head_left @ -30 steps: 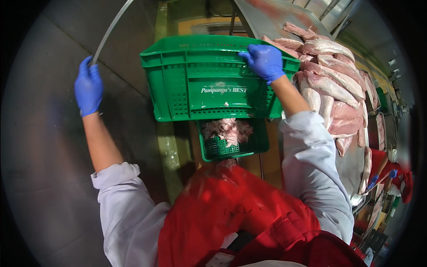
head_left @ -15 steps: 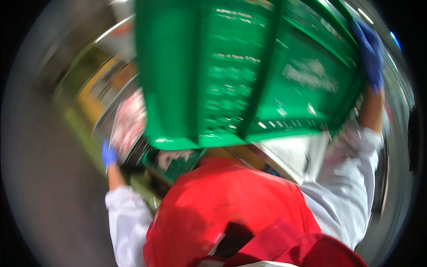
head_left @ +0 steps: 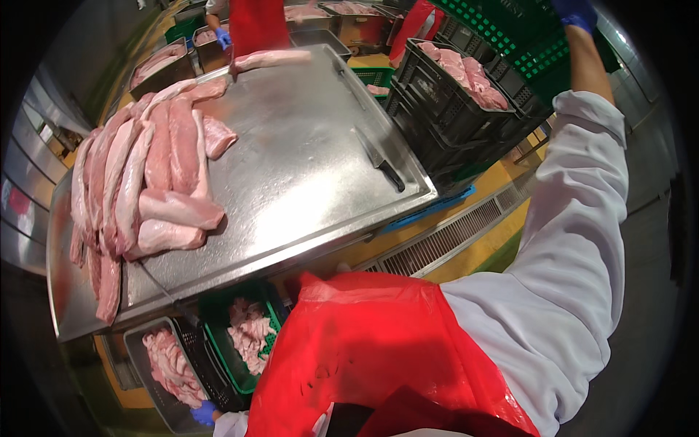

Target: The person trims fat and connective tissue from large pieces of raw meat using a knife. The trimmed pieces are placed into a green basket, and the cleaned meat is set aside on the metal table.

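High at the upper right, my right hand, in a blue glove, holds a green perforated crate by its edge; part of the crate runs out of the picture. Low at the left, my blue-gloved left hand is closed on the rim of a grey crate, its fingers partly hidden. Pale pink meat trimmings lie in that crate. Beside it stands a green crate with more trimmings. Long strips of meat are piled on the left of the steel table.
A black-handled knife lies near the table's right edge. Stacked black crates stand right of the table, meat in the top one. Across the table a co-worker in a red apron stands by a meat piece. A floor drain runs below.
The green crate in my right hand has moved from in front of me to the upper right, uncovering the table. My left hand remains at the grey crate. The view has shifted.
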A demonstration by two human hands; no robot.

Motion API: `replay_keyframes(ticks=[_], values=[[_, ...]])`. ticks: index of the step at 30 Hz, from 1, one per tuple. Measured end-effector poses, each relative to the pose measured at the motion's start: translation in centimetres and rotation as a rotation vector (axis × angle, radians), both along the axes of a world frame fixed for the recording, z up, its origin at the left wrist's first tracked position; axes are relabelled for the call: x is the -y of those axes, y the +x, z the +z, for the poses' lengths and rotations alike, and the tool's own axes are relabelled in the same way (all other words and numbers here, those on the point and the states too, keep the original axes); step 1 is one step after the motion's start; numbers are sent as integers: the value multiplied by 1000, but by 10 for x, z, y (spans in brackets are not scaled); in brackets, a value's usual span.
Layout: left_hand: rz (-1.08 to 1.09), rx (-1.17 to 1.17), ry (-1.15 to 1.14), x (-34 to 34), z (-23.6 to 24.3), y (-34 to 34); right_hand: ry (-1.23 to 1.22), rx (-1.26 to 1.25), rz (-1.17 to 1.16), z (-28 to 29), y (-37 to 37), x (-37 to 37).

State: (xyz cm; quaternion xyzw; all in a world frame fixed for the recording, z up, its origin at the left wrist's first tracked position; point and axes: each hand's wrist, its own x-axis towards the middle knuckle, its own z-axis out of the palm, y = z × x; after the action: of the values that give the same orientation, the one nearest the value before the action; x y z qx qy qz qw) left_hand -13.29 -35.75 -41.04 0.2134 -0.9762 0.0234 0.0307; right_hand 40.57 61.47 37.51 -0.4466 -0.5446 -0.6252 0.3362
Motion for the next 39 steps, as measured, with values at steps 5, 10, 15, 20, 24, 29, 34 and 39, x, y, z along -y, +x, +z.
replay_keyframes(ticks=[5, 10, 15, 20, 24, 29, 34, 39], values=[[-160, -146, -121, -40, 40, -5, -393, -306, -68, -71, 31, -91], [-413, -221, -77, -94, 88, -1, -688, -430, -166, -79, 113, -160], [-467, -228, 24, -163, 108, 20, -682, -346, -152, -73, 155, -236], [-601, -231, 241, -231, 111, 14, -783, -279, -173, -135, 80, -255], [-865, -458, 301, -317, 108, -11, -842, -319, -157, -231, 55, -304], [-853, -132, 487, -381, 138, -37, -944, -125, -190, -209, 31, -308], [-1122, -247, 732, -455, 127, -102, -1039, -55, -102, -211, 114, -387], [-1157, -223, 601, -543, 181, -125, -609, 228, 341, -326, 29, -223]])
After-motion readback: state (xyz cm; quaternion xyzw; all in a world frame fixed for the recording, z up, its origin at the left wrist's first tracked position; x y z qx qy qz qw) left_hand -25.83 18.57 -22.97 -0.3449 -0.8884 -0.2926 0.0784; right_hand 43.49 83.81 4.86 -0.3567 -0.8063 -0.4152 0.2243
